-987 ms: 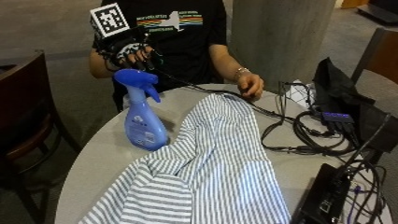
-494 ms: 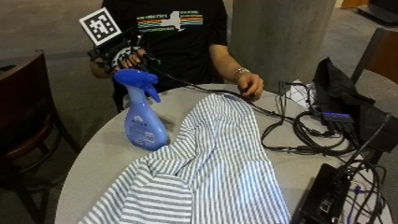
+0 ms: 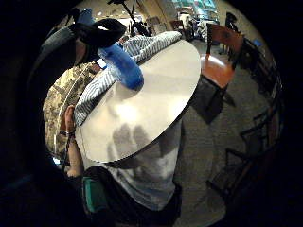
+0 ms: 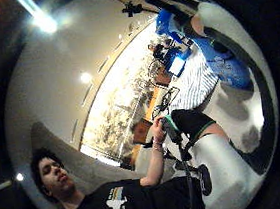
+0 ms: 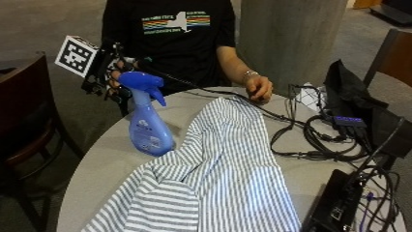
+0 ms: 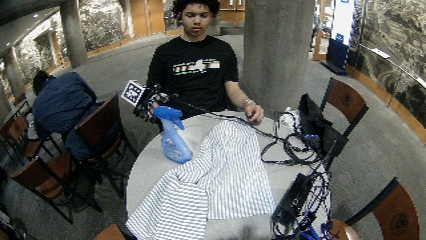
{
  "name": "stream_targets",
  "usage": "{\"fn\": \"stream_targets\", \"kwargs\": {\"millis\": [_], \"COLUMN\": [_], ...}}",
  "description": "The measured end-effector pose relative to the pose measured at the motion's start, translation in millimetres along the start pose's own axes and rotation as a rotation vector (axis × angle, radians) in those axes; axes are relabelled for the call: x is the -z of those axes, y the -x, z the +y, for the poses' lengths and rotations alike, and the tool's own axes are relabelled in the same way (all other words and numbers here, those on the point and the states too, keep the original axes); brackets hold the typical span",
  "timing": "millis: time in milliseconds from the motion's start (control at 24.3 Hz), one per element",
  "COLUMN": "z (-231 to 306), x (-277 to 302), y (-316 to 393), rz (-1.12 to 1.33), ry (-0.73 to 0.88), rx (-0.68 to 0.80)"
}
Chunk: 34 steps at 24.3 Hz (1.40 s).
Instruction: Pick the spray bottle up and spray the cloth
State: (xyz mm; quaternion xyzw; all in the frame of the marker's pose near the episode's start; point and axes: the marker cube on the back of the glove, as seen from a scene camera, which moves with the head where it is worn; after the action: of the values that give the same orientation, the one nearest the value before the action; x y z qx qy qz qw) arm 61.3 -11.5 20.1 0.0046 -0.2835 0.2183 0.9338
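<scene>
The gloved right hand (image 5: 114, 72) is raised beside the table (image 5: 103, 159) edge, just behind the head of the spray bottle (image 5: 147, 121). The bottle's head and the glove's fittings cover most of the hand in the outside view, so whether the fingers are apart or curled cannot be told, nor whether they touch the bottle. In the little finger side palm view the bottle (image 3: 120, 66) appears close to the palm, with a black strap crossing in front of its head; contact cannot be confirmed there either.

The bottle is blue and stands upright on the table, near the edge on the person's right side. Its base sits just beside the striped cloth (image 5: 219, 169), and the cloth's fold appears to touch it, though this is hard to make out. The cloth lies spread along the table from the person's side toward the near edge, where it is cut off by the outside view.

The bare left hand (image 5: 257, 89) rests on the table by the far end of the cloth, beside the cables (image 5: 302, 140).
</scene>
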Motion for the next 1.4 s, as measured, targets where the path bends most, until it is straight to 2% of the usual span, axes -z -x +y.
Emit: {"fn": "stream_targets", "kwargs": {"millis": [247, 658, 1070, 1399], "z": [-10.1, -50.0, -108.0, -130.5], "x": [-2.6, -16.3, -55.3, -68.8], "y": [-4.4, -29.0, -41.3, -43.4], "rz": [-0.184, -0.089, -0.098, -0.110], "ry": [0.004, -0.007, -0.003, 0.025], "rx": [-0.106, -0.195, -0.244, -0.234]}}
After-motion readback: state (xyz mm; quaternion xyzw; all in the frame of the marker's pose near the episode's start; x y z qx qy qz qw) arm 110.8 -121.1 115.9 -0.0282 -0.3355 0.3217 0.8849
